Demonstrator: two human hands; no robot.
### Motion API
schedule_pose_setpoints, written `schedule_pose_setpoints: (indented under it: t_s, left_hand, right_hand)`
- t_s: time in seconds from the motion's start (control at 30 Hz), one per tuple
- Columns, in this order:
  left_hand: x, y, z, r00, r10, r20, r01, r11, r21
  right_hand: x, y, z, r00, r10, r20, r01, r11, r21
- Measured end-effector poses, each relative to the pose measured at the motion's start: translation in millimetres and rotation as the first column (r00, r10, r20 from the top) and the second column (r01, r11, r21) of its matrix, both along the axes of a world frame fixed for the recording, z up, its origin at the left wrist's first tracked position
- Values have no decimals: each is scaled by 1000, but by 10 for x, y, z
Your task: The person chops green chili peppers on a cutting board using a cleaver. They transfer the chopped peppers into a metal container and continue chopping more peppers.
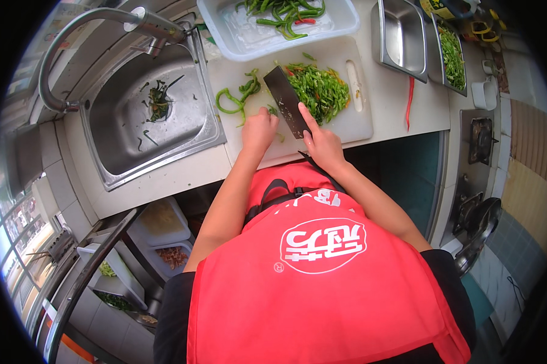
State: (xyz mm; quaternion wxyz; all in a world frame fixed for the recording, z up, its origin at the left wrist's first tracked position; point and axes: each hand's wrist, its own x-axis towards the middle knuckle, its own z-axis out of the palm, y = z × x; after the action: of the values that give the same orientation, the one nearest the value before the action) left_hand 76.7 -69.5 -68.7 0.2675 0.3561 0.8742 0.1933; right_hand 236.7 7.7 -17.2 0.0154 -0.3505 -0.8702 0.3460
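My right hand (322,144) grips a dark-bladed cleaver (286,101) at its near end, index finger laid along the blade. The blade lies over a white cutting board (364,125), left of a heap of sliced green peppers (321,93) with a few orange-red bits. Close to the blade's left side, my left hand (259,129) has its fingers curled down near a small green pepper piece (272,110); whether it grips that piece is unclear. Whole long green peppers (230,101) lie on the board beyond my left hand.
A steel sink (118,150) with green scraps and a faucet (152,25) is at left. Behind the board stands a plastic tub (237,54) of peppers. At right are an empty steel pan (403,36), a pan of sliced peppers (453,59), a red chili (410,102) and a stove (466,182).
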Motion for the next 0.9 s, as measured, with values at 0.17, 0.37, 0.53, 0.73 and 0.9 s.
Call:
schedule_pose_setpoints:
  t_s: [0.17, 0.37, 0.53, 0.73, 0.9]
  left_hand:
    - [97, 48, -113, 999, -16, -41, 16, 1000, 10]
    - [95, 58, -122, 999, 28, -44, -28, 1000, 0]
    - [104, 42, -103, 1000, 27, -1, -27, 1000, -16]
    - [88, 28, -166, 999, 26, -20, -25, 999, 34]
    - [73, -177, 31, 999, 27, 43, -28, 999, 22]
  right_hand:
    - [-159, -74, 86, 981, 46, 190, -60, 996, 67]
    - [-10, -24, 55, 995, 46, 91, -46, 999, -6]
    - [-53, -60, -67, 998, 32, 62, -33, 999, 13]
    - [-53, -72, -17, 982, 100, 160, -108, 993, 40]
    - [19, -48, -62, 1000, 14, 15, -14, 1000, 15]
